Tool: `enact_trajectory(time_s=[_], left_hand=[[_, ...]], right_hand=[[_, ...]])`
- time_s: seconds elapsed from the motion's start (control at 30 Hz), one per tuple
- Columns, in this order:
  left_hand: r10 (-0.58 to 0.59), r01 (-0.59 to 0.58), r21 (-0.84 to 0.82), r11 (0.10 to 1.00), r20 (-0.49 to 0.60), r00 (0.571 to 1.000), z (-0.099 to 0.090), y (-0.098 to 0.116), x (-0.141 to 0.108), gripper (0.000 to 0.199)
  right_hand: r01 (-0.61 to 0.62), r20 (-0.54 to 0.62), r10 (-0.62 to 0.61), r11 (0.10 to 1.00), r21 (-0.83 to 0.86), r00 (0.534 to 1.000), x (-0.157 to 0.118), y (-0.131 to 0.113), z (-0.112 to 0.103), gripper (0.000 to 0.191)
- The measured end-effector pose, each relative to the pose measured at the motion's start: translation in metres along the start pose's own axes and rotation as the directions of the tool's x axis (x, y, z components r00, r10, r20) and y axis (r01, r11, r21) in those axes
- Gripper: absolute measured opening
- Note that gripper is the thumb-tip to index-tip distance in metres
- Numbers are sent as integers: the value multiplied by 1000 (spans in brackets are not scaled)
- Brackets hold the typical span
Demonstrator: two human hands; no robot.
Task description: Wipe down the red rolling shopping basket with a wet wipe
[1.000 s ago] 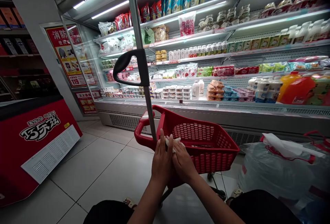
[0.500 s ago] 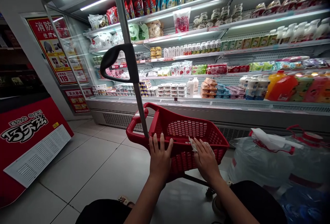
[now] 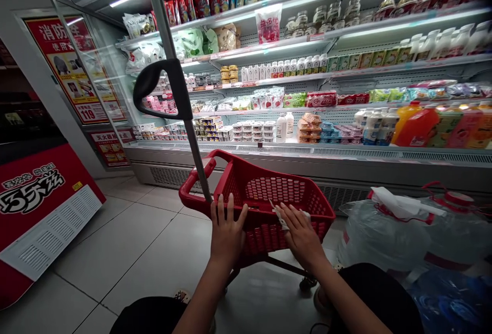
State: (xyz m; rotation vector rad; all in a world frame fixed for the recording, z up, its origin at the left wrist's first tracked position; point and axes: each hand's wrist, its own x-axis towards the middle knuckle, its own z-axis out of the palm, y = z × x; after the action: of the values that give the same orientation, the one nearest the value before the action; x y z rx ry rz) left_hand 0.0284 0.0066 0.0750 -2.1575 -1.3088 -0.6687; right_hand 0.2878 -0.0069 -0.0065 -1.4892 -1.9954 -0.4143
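A small red shopping cart (image 3: 286,168) with perforated basket walls stands in front of me. A grey pole with a black loop handle (image 3: 180,88) rises at its left end. My left hand (image 3: 227,231) lies against the near side of the basket, its fingers spread and holding nothing. On the near rim, farther right, my right hand (image 3: 302,231) presses a crumpled white tissue (image 3: 282,220) under its nearly flat fingers. Part of the tissue sticks out beyond the fingertips; the rest is hidden by the hand.
Behind the cart runs a refrigerated display shelf (image 3: 230,157) with packaged drinks and dairy. Large clear water jugs (image 3: 388,236) and a blue bottle (image 3: 453,303) stand at the right by my knee. A red freezer (image 3: 49,211) is at the left on the tiled floor (image 3: 126,257).
The cart and surroundings sit slightly farther left in view. My right hand with the tissue has slid a little left along the rim; my left hand stays on the basket side.
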Motion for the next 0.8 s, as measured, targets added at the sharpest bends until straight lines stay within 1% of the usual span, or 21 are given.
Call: enact_trajectory(time_s=[0.07, 0.1, 0.17, 0.23, 0.3, 0.37, 0.43, 0.47, 0.53, 0.6, 0.7, 0.8], left_hand=[[-25, 25, -13, 1000, -14, 1000, -1, -3, 1, 79], [-40, 39, -20, 999, -22, 999, -1, -3, 1, 81], [-72, 71, -33, 997, -37, 997, 0, 1, 3, 88], [-101, 99, -45, 994, -43, 994, 6, 9, 5, 91], [-102, 100, -58, 993, -41, 994, 14, 20, 5, 87], [-79, 76, -71, 995, -41, 996, 24, 28, 5, 80], [-59, 56, -73, 996, -42, 997, 33, 31, 3, 75], [-50, 47, -70, 996, -42, 998, 36, 30, 2, 74], [-26, 23, -63, 998, -38, 999, 40, 23, 1, 76], [2, -3, -62, 998, -28, 1000, 41, 14, 0, 80], [11, -11, -62, 998, -4, 1000, 42, 7, -1, 86], [-3, 4, -57, 998, 7, 1000, 43, 8, -2, 89]], right_hand=[[-40, -8, 40, 999, -34, 999, -11, 18, 1, 73], [-61, -11, 60, 997, -45, 998, -14, 22, 3, 72], [-87, -19, 86, 995, -57, 996, -15, 19, 8, 70], [-87, -28, 85, 995, -58, 996, -9, 4, 16, 72], [-58, -27, 57, 997, -44, 998, -1, -17, 22, 76], [-28, -19, 28, 999, -22, 999, 8, -36, 25, 80], [-3, -3, 3, 1000, -10, 1000, 15, -46, 23, 82], [12, 9, -12, 1000, -10, 1000, 17, -46, 20, 83], [43, 36, -42, 999, -23, 998, 18, -38, 15, 83], [54, 50, -52, 997, -47, 997, 15, -24, 10, 81], [11, 54, -6, 996, -92, 999, 6, 0, 4, 76], [-38, 59, 46, 991, -131, 997, -11, 23, -3, 70]])
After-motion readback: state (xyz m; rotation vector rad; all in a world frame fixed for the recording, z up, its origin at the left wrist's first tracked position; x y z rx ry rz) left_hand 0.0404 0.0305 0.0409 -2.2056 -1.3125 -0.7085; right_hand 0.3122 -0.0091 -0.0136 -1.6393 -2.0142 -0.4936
